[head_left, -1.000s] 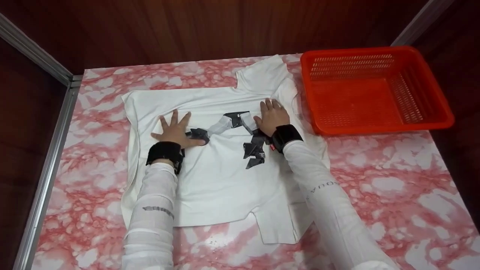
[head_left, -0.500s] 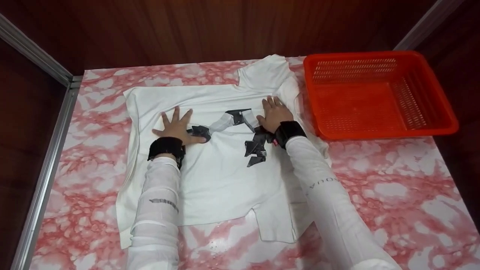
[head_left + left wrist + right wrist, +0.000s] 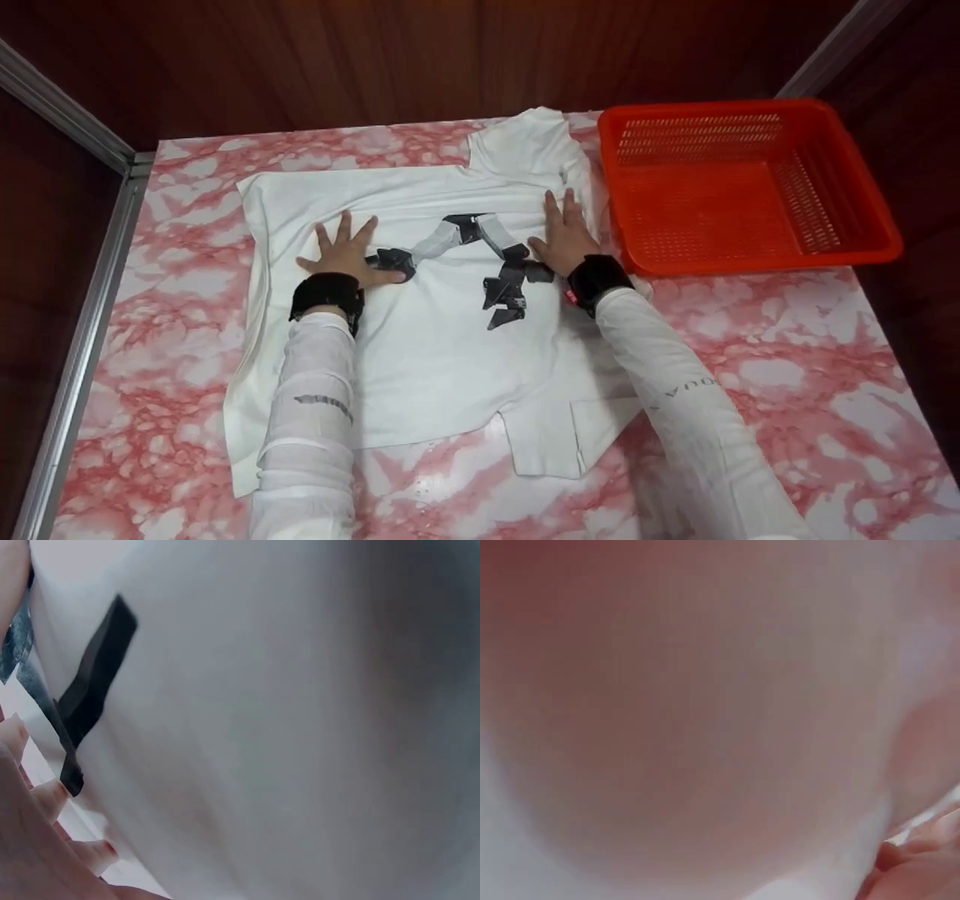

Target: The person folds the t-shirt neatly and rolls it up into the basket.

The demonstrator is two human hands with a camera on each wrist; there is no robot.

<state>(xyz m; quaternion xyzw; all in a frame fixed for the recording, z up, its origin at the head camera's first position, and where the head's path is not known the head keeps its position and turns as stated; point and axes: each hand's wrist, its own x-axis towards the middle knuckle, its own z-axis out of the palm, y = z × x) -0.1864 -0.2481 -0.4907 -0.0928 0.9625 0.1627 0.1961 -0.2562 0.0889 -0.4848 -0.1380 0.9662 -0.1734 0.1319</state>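
Observation:
A white T-shirt [image 3: 450, 360] with a black and grey print lies spread on the table, its collar side toward the basket and its sleeves at the far and near edges. My left hand [image 3: 346, 259] rests flat on the shirt with fingers spread, the thumb touching the left end of the print. To the right of the print, my right hand [image 3: 566, 236] lies on the cloth near the collar side, fingers straight. In the left wrist view, fingers [image 3: 49, 799] lie beside the dark print. The right wrist view is mostly blurred cloth, with part of the hand [image 3: 922, 870] at the corner.
A red plastic basket [image 3: 634, 259] stands at the back right, close beside the shirt. The table [image 3: 787, 375] has a pink and white marbled top. Dark wood panels [image 3: 375, 60] rise behind it, and a metal rail [image 3: 82, 330] runs along the left.
My right hand has slid right across the shirt toward the basket side. The left hand has stayed in place on the cloth. Near the left forearm, the shirt's lower-left corner has shifted outward slightly.

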